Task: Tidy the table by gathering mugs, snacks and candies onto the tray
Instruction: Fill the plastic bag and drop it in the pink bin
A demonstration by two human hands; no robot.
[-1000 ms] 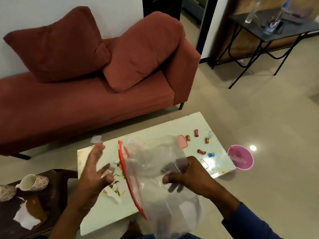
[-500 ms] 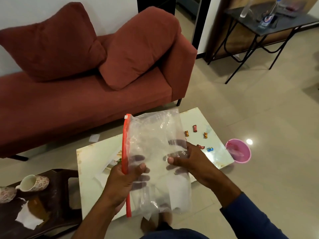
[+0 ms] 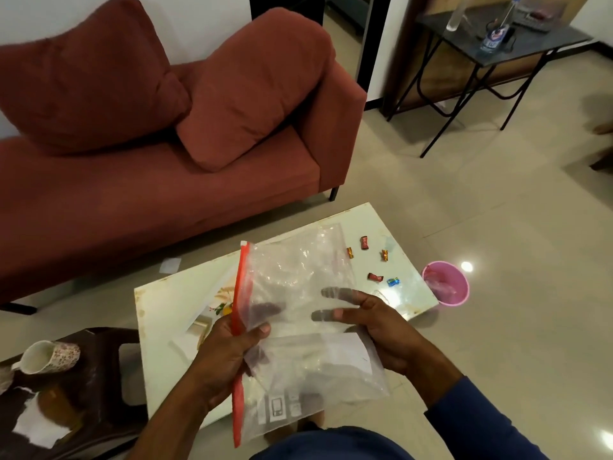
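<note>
I hold a clear plastic zip bag (image 3: 298, 277) with a red seal strip over the white table (image 3: 159, 300). My left hand (image 3: 229, 353) pinches the red strip at the bag's left edge. My right hand (image 3: 381, 330) grips the bag's right side, fingers behind the plastic. Several wrapped candies lie on the table's far right: a red one (image 3: 365, 242), an orange one (image 3: 350, 252), another orange one (image 3: 384, 255), a red one (image 3: 375, 277) and a blue one (image 3: 393, 281). A floral mug (image 3: 49, 356) lies on its side on the dark stool (image 3: 96, 393) at the left. No tray shows.
A red sofa (image 3: 166, 194) with two cushions stands behind the table. A pink bin (image 3: 446, 287) sits on the floor by the table's right edge. A black side table (image 3: 497, 44) with bottles is at the far right. White paper (image 3: 36, 423) lies on the stool.
My left hand, open and apart from the bag a second ago, has closed on the red seal strip. The bag has turned flatter and now hangs stretched between both hands.
</note>
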